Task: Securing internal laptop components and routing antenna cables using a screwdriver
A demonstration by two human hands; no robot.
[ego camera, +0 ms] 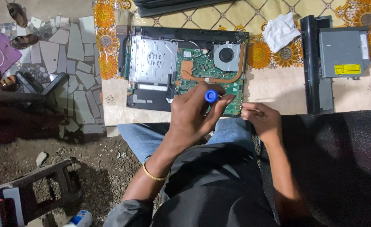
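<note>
**Opened laptop on a flowered table, a screwdriver held over its board**

A table (273,90) with a sunflower-patterned cloth fills the upper part of the view, its near strip bare and pale. On it lies an opened laptop (185,67), its bottom cover off: a silver metal plate sits on the left half, a green circuit board on the right, with a round fan and a copper heat pipe near the far right corner. To the right, well apart from the laptop, lies a grey optical drive (343,51) with a yellow label, resting against a long black strip (316,67). Between the laptop and the drive sits a crumpled white cloth (280,30). A paintbrush (122,38) lies along the laptop's left edge.

The left hand (191,111), a gold bangle on its wrist, is clenched around a screwdriver (211,96) with a blue cap, held over the near right part of the green board. The right hand (261,119) hovers at the table's near edge, just right of the laptop, its fingertips pinched together; what they grip is too small to tell.
</note>
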